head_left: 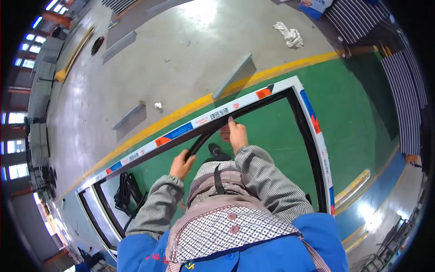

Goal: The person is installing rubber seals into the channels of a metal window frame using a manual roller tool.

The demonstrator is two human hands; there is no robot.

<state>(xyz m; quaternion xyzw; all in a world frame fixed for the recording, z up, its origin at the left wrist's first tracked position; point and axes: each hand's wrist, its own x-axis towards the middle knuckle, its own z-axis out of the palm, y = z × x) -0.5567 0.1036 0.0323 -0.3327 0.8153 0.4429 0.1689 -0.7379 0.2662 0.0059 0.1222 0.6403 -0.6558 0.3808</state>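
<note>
A long white window or door frame (199, 121), wrapped in printed blue and orange film, crosses in front of me and turns toward me at its right corner. A black rubber sealing strip (198, 144) runs from my left hand up to the inner edge of the frame's far side. My left hand (182, 165) is closed round the strip, a little short of the frame. My right hand (236, 134) is closed on the strip at the frame, its thumb pressed against the inner edge. Its other fingers are partly hidden and blurred.
Loose black strip (127, 192) hangs in a bundle at left, beside another frame section (97, 213). Grey metal supports (232, 76) stand on the floor beyond. A white rag (289, 35) lies far right; stacked profiles (402, 99) line the right side. My shoe (216, 149) shows below my hands.
</note>
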